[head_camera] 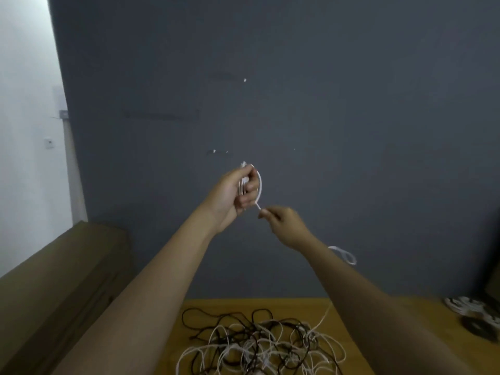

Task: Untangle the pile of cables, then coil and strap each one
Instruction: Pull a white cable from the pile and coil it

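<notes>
A dark grey wall (297,104) fills most of the view above a wooden worktop (351,315). On the worktop lies a tangled pile of cables (259,345), black and white. Raised before the wall, the left hand (232,193) grips a coiled white cable (259,185), fingers curled round it; the right hand (284,223) pinches its loose end.
</notes>
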